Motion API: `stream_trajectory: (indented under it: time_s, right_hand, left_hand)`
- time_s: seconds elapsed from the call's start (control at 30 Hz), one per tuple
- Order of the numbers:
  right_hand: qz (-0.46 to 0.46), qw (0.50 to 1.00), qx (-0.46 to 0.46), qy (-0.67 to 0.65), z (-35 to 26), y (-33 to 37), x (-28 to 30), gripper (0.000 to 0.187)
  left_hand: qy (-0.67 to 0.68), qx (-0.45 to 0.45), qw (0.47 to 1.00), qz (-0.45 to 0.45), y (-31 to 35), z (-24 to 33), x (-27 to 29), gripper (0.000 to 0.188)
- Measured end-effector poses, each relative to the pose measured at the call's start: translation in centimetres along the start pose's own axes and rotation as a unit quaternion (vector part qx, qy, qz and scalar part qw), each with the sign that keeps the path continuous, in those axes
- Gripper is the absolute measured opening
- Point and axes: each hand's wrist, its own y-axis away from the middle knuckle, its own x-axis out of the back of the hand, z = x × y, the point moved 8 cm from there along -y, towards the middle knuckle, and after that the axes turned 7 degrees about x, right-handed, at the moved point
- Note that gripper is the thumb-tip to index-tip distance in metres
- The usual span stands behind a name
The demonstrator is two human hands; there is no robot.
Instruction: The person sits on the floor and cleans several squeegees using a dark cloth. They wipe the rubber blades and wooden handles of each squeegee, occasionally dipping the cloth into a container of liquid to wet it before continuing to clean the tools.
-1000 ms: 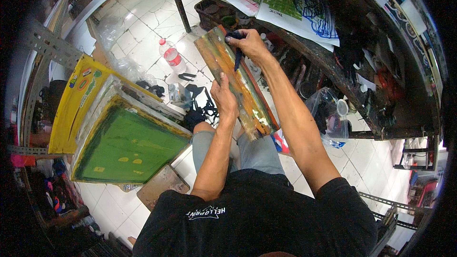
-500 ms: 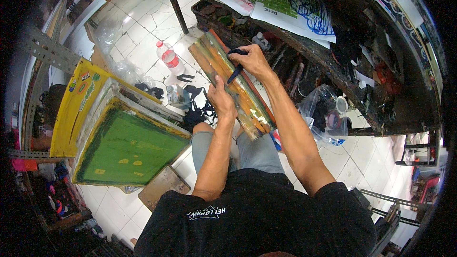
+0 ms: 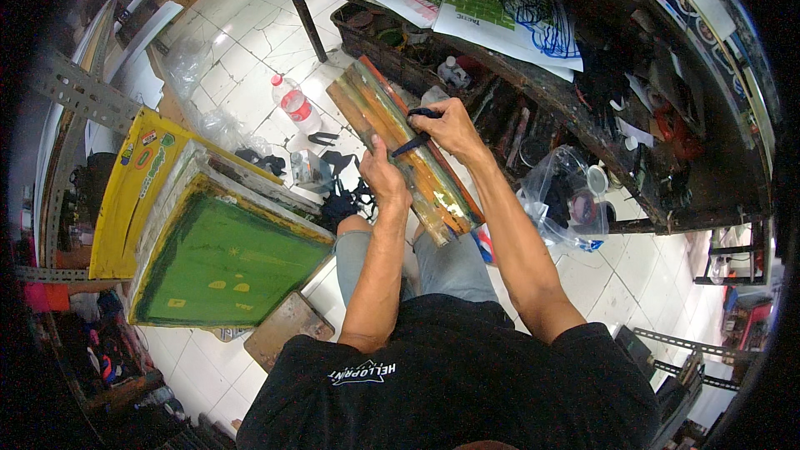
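Note:
A long wooden squeegee (image 3: 379, 117), streaked with orange, green and cream paint and reddish along its right edge, slants over my lap. My left hand (image 3: 387, 177) grips its left edge, thumb on top and fingers hidden beneath. Across the squeegee's face runs a black strip (image 3: 408, 147), which looks like cloth, from near my left thumb toward the right edge. My right hand (image 3: 452, 129) is closed above that edge on dark material that appears to be the same strip; its far end is hidden.
Left of my knees lean a green printing screen (image 3: 233, 262) and a yellow panel (image 3: 125, 200). A red-capped bottle (image 3: 292, 102) and black cloth scraps (image 3: 346, 200) are on the tiled floor. A dark shelf (image 3: 517, 54) bearing printed sheets borders the right, near a clear plastic bag (image 3: 554, 196).
My right hand has shifted slightly right and down, drawing the black strip flatter across the squeegee. My left hand keeps its hold, a little lower.

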Motion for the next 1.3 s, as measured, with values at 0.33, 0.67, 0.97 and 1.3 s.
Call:
stream_trajectory:
  time_s: [0.33, 0.67, 0.97, 1.3]
  right_hand:
    - [-0.002, 0.998, -0.058, 0.012, 1.4, 3.4, 0.5, 0.022]
    - [-0.002, 1.000, -0.001, -0.005, 2.2, 6.2, 0.6, 0.028]
    - [-0.016, 0.998, -0.055, 0.028, 1.9, 9.1, 1.8, 0.028]
    - [-0.013, 0.997, -0.069, -0.024, 2.4, 13.0, 3.1, 0.024]
  left_hand:
    - [0.020, 0.029, 0.999, 0.019, -0.5, -1.0, 1.0, 0.037]
    - [0.020, 0.061, 0.997, 0.038, -2.4, -1.3, 2.5, 0.048]
    - [0.038, 0.080, 0.995, 0.041, -3.3, -1.6, 3.2, 0.049]
    - [0.073, 0.095, 0.991, 0.057, -2.1, -0.7, 2.6, 0.046]
